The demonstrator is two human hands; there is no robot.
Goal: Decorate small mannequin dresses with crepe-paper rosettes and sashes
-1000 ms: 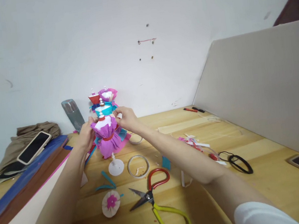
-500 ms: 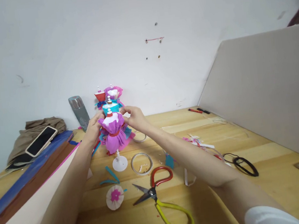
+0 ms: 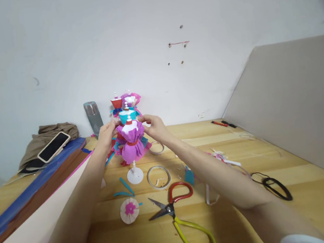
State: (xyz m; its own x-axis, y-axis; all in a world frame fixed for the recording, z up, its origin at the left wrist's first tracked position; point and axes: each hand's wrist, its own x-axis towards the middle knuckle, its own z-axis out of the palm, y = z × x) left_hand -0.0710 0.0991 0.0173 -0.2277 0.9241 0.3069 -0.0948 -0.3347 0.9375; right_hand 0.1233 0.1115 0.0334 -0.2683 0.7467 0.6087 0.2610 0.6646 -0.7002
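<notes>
Several small white dress stands are grouped on the wooden table. The front one wears a purple paper dress (image 3: 132,148) with a red band and has a round white base (image 3: 135,175). Close behind it is a stand with a turquoise top (image 3: 126,116). Farther back are a red-topped one (image 3: 116,103) and a pink-purple one (image 3: 134,97). My left hand (image 3: 108,135) is at the left side of the turquoise-topped stand, and my right hand (image 3: 154,127) is at its right side. Both hands have bent fingers, partly hidden by the dresses.
Open scissors (image 3: 170,210) lie in front, beside a round paper piece with a pink flower (image 3: 129,210) and a metal ring (image 3: 159,177). A bottle (image 3: 94,119), a phone (image 3: 54,147) and brown cloth (image 3: 60,129) are at left. Black cord (image 3: 276,188) lies at right.
The whole view has shifted, so everything appears farther right. My hands remain on either side of the dress stands, with little visible change in their hold.
</notes>
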